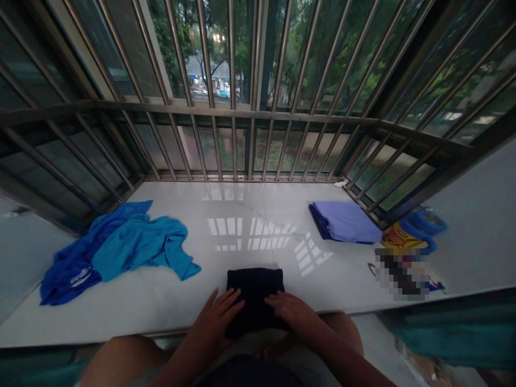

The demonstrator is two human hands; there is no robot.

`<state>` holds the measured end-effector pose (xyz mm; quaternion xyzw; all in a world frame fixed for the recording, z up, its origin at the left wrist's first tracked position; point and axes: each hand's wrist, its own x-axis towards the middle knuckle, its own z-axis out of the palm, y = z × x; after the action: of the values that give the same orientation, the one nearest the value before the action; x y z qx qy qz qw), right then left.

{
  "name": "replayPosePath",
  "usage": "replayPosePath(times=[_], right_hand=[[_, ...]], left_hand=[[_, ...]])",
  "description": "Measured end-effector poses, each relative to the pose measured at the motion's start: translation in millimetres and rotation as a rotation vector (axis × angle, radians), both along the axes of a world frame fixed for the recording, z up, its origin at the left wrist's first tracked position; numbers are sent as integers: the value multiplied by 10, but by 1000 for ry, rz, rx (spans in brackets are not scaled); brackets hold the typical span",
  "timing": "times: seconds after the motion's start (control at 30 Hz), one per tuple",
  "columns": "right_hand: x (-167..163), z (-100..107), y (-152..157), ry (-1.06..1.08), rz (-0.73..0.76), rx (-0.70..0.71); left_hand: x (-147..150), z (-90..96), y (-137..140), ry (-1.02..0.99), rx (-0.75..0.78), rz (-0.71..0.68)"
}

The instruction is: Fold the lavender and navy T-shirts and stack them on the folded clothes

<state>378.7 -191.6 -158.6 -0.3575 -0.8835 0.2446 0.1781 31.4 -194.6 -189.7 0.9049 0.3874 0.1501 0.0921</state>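
Observation:
A dark, nearly black piece of clothing (256,285) lies folded into a compact rectangle at the front edge of the white sill, right before me. My left hand (221,312) rests on its left side with the fingers stretched out. On its right side lies my right hand (288,309), fingers extended over the cloth. Both palms are turned down, and neither hand grips the fabric. What kind of garment it is does not show.
Crumpled blue (76,263) and turquoise (145,244) garments lie at left. A folded lavender garment (346,220) sits on dark blue cloth at right, beside a yellow-and-blue container (409,234) and a blurred-out item (403,274). Metal window bars (250,114) enclose the white sill (169,301).

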Motion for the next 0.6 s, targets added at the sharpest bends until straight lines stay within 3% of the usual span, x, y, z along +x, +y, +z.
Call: replayPosePath(times=[0.1, 0.2, 0.3, 0.43, 0.6], right_hand=[[243, 402, 8, 105, -338, -193], [456, 836, 148, 184, -652, -218], [778, 1157, 441, 238, -874, -214], [1290, 1372, 980, 466, -1080, -176], [1822, 1589, 1806, 1099, -1324, -133]], left_hand=[[-40, -78, -23, -60, -3, 38], [-100, -182, 37, -98, 29, 124], [-100, -285, 130, -93, 109, 146], [-33, -334, 170, -44, 205, 138], [-2, -316, 143, -32, 222, 155]])
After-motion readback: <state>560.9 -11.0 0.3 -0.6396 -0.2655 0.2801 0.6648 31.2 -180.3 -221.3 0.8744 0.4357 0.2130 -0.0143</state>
